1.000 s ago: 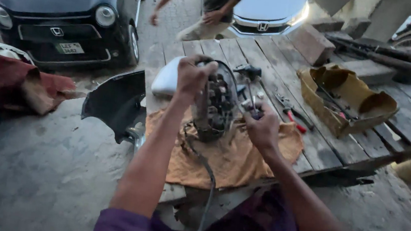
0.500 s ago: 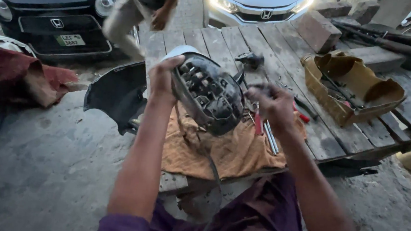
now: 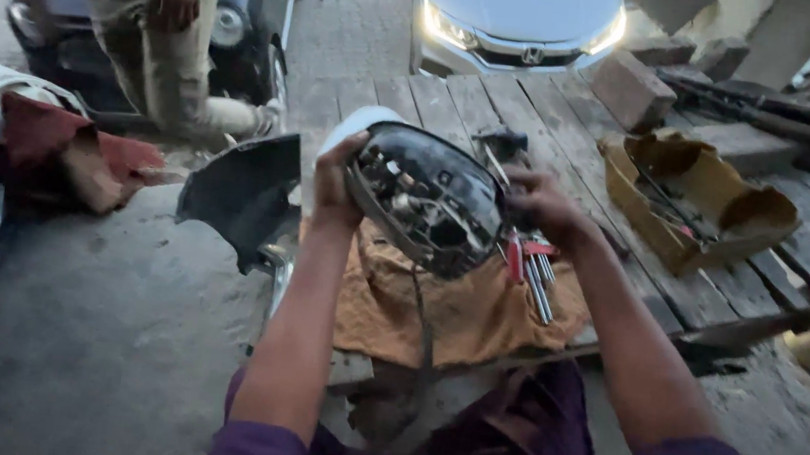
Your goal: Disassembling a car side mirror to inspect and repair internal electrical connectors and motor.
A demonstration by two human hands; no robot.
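I hold a car side-mirror housing [image 3: 424, 200] up over the wooden platform, its open back with wiring and black parts turned toward me. My left hand [image 3: 333, 179] grips its left end by the white shell. My right hand [image 3: 544, 206] grips its right edge. A dark cable [image 3: 423, 333] hangs from the housing toward my lap. Below it lies an orange cloth [image 3: 437, 310] with several red-handled tools [image 3: 530, 269] on it.
A yellow-brown tray of tools [image 3: 699, 201] sits on the plank platform [image 3: 417, 100] at right. A black car panel [image 3: 245, 192] leans at left. Another person [image 3: 152, 25] stands by a dark car; a white car [image 3: 519, 16] is parked ahead. Red rag [image 3: 61, 150] lies at left.
The mirror housing has tipped from upright to lying across between my hands, with its inside toward me. The other person walked from behind the platform to the left, by the dark car.
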